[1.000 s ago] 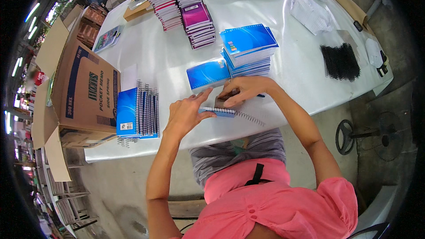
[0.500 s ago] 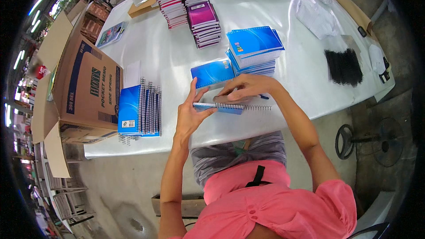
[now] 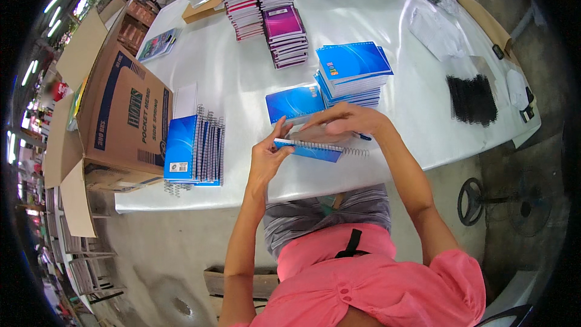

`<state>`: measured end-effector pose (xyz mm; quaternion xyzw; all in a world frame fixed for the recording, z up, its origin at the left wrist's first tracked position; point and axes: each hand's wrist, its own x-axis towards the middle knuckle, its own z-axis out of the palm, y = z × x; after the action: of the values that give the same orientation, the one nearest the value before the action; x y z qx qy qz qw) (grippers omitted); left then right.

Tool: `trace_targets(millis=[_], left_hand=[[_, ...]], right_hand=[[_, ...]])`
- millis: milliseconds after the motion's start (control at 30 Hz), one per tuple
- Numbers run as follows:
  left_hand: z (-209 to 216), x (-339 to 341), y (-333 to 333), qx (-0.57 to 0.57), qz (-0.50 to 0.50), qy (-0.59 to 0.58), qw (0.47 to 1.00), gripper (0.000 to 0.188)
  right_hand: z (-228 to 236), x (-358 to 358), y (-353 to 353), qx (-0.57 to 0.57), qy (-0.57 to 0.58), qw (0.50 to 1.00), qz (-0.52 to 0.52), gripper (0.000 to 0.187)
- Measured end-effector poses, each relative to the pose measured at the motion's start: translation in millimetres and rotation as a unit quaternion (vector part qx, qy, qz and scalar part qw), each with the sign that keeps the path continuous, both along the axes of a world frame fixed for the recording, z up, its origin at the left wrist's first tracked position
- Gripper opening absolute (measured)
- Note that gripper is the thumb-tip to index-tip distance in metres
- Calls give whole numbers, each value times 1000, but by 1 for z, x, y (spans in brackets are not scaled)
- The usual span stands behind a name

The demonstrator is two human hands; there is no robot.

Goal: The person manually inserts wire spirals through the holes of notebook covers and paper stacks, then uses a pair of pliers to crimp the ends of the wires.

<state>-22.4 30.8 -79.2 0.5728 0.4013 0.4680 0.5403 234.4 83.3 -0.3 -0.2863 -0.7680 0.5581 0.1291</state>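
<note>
My left hand (image 3: 270, 152) grips a small blue memo notebook (image 3: 315, 151) by its left end, thumb at the front and fingers behind. A thin wire spiral (image 3: 358, 152) runs along the notebook's upper edge and sticks out past its right end. Over that edge reaches my right hand (image 3: 348, 120), fingers stretched leftward along the spiral; their tips are partly blurred. Just behind lies another blue notebook (image 3: 295, 103) on the table. Beside it rises a stack of blue notebooks (image 3: 354, 63).
Left on the white table (image 3: 242, 191), several spiral-bound blue notebooks (image 3: 181, 145) stand by an open cardboard box (image 3: 124, 115). Purple notebooks (image 3: 284, 24) and red ones (image 3: 233, 3) are piled farther back. Black wire coils (image 3: 472, 98) lie at right, near clear plastic wrapping (image 3: 436, 33).
The spiral now protrudes less from the notebook's right end. My right hand's fingers have straightened. The notebook tilts slightly more, and the whole view has shifted a little.
</note>
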Motion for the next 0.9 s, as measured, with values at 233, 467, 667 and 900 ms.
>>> trace_targets(millis=[233, 467, 667, 900], left_hand=[[0, 0, -3, -1, 12, 44, 999, 80], [11, 3, -7, -10, 28, 141, 990, 80], [18, -15, -10, 0, -28, 63, 998, 78], [41, -9, 1, 3, -186, 114, 976, 73]], right_hand=[[2, 0, 4, -49, 151, 987, 21, 58], [0, -7, 8, 15, 32, 999, -3, 50], [30, 5, -19, 78, -5, 996, -37, 48], [18, 132, -74, 316, -281, 849, -318, 38]])
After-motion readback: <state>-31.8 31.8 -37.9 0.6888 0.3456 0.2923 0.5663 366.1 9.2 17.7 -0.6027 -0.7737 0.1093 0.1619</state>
